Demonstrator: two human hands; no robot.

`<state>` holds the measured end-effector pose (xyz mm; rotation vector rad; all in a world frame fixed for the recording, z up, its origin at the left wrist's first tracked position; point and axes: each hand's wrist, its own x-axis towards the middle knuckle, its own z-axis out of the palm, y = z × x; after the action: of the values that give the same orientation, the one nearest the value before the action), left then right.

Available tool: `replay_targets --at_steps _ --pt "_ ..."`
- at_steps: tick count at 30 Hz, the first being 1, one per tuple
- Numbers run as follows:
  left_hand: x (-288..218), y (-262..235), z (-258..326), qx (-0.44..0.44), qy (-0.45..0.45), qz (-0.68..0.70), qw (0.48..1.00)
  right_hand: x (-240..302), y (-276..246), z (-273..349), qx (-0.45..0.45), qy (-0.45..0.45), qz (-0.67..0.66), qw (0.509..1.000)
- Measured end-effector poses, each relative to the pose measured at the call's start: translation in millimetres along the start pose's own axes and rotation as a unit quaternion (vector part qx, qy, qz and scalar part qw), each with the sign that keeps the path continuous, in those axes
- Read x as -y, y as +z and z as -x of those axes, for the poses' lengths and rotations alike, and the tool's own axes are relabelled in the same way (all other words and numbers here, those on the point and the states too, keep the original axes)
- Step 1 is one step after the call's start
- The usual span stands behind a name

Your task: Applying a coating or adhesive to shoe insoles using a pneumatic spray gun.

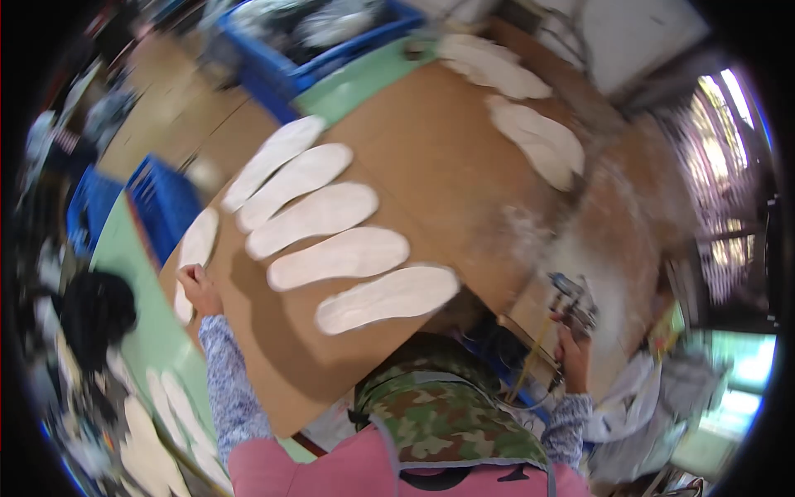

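My left hand (199, 291) is closed on a white shoe insole (199, 236) at the left edge of a brown cardboard sheet (286, 340). Right of that hand, several more white insoles (313, 219) lie side by side in a slanting row on the cardboard. Away to the right, my right hand (573, 354) grips a metal spray gun (570, 291) by its handle, with a yellowish hose beside it. The gun is held over a whitish, powdery surface, apart from the insoles.
More insoles (542, 141) lie at the far right of the board. A blue crate (290, 79) with plastic bags stands at the back, and another blue crate (161, 203) at the left. Pale insole shapes (178, 406) rest on the green surface (137, 319) at lower left.
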<state>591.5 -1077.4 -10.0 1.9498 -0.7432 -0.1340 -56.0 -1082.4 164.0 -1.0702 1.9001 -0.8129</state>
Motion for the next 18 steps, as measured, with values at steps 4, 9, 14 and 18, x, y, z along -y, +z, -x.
replay_targets --at_steps 4,9,14,18 --pt "-122 152 32 0.239 0.069 0.057 0.967 -13 -22 4 -0.029 0.018 -0.068 0.997" --pt "-236 346 119 0.377 0.414 0.053 0.827 -49 -68 22 -0.097 0.047 -0.115 0.987" --pt "-291 545 163 0.433 0.215 0.085 0.871 -102 -132 30 -0.17 0.037 -0.166 0.971" --pt "-304 653 151 0.326 0.353 -0.054 0.875 -133 -172 40 -0.169 0.081 -0.203 0.961"
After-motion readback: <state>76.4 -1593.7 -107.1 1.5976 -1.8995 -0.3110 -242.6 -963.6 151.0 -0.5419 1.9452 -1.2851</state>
